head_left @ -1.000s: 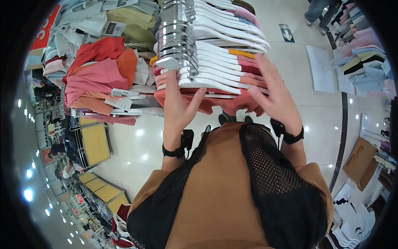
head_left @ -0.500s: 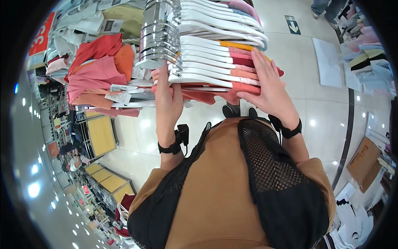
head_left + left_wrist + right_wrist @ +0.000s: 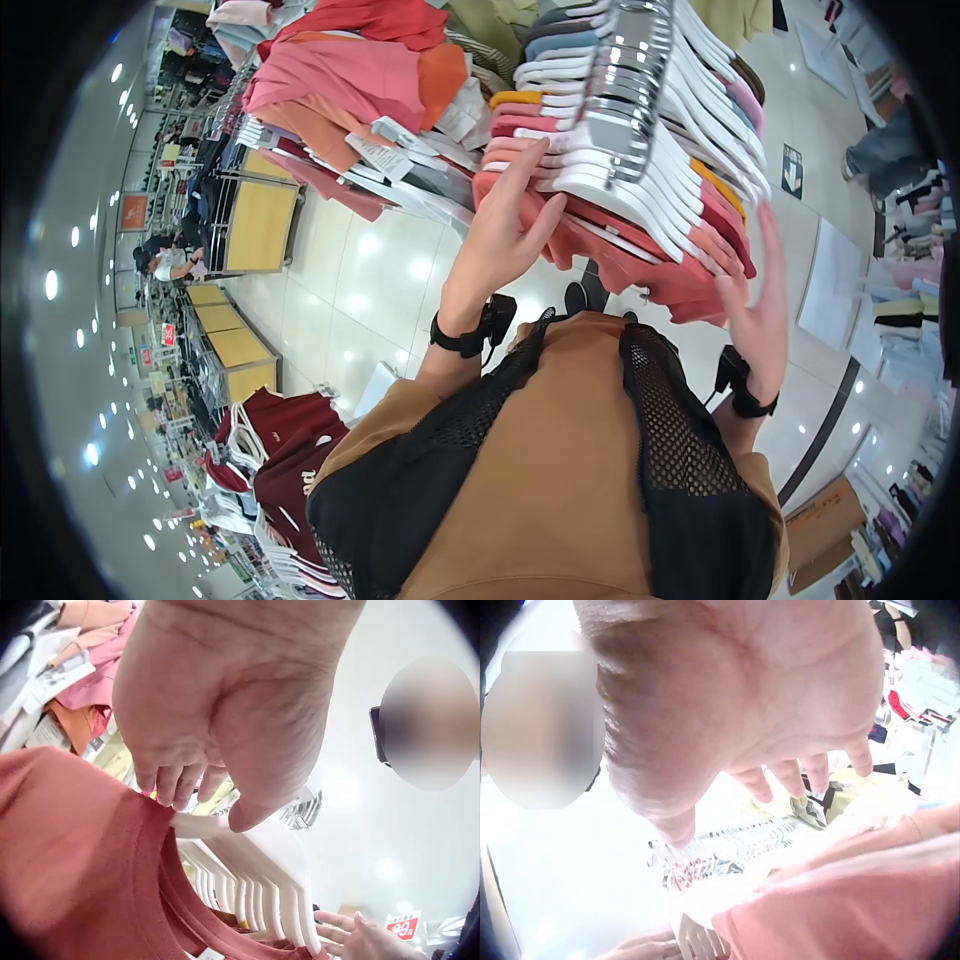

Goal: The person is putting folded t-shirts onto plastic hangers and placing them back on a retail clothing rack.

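Observation:
Coral shirts (image 3: 665, 280) and other garments hang on white hangers (image 3: 585, 170) from a metal rail (image 3: 640, 65). My left hand (image 3: 505, 240) lies along the left ends of the hangers, fingers extended and thumb apart. In the left wrist view, its thumb tip is right at the white hanger (image 3: 262, 847) inside the front coral shirt (image 3: 82, 840). On the other side, my right hand (image 3: 762, 310) is beside the shirts' right shoulders, fingers extended. The right wrist view shows its palm above a coral sleeve (image 3: 855, 907).
Pink and red clothes (image 3: 340, 75) with paper tags hang to the left of the rail. Maroon garments (image 3: 290, 450) hang at lower left. A cardboard box (image 3: 825, 525) stands on the floor at lower right, and another person's legs (image 3: 890, 150) show at upper right.
The head view has turned, so the rack now sits farther right and tilted. My right hand first came in against the shirts' shoulders; both hands still flank the hangers.

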Demonstrator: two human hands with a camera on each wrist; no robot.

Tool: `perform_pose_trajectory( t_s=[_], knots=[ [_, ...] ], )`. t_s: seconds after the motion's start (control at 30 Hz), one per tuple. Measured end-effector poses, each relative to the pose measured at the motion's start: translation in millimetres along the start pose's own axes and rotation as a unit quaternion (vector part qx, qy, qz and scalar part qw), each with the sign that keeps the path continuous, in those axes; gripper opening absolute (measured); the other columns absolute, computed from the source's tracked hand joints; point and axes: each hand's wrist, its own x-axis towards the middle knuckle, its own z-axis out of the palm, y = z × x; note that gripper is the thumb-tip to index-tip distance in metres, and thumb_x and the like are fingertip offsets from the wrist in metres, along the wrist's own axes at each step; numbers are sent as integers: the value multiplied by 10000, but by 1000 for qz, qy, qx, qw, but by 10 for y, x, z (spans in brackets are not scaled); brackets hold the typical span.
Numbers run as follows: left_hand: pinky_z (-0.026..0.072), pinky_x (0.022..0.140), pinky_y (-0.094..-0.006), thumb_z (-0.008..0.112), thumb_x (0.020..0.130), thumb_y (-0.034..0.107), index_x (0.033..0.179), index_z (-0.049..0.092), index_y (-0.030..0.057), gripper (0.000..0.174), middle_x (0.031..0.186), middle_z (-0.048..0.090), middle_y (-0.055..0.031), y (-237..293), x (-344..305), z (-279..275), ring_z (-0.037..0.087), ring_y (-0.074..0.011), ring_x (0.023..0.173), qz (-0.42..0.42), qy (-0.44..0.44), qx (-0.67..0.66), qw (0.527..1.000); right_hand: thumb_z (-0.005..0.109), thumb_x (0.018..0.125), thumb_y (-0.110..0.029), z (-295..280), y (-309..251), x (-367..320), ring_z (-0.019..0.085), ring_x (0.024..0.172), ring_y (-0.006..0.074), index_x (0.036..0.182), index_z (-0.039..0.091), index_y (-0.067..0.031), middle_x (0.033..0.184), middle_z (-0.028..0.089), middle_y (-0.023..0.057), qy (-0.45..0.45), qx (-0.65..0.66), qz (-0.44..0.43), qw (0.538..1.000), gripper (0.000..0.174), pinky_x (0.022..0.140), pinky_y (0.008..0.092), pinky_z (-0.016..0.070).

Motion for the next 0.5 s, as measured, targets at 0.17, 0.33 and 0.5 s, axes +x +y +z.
perform_pose_trajectory(
  t_s=[0.17,0.33,0.5],
  knots=[
    [433,1039,-360,621,945,68,1361,524,20,429,1332,587,-126,-371,-103,-392,556,-248,1240,22,67,63,996,615,924,-85,-82,-78,1,539,1259,291,1309,556,35,1325,580,181,83,36,7,996,408,1084,371,376],
    [486,936,-338,652,924,87,1242,595,20,330,1201,628,-110,-631,-19,-1014,614,-209,1098,-36,220,68,972,686,862,-153,167,-529,1,656,985,260,1069,667,18,1016,707,127,-83,208,-65,972,270,905,361,489],
    [485,842,-292,669,908,117,1182,627,23,293,1045,657,-80,-516,234,-2004,617,-153,958,24,275,290,916,725,809,-36,691,-712,182,672,871,267,1104,690,-14,971,714,115,-232,205,-145,940,298,781,349,528]
  ],
)
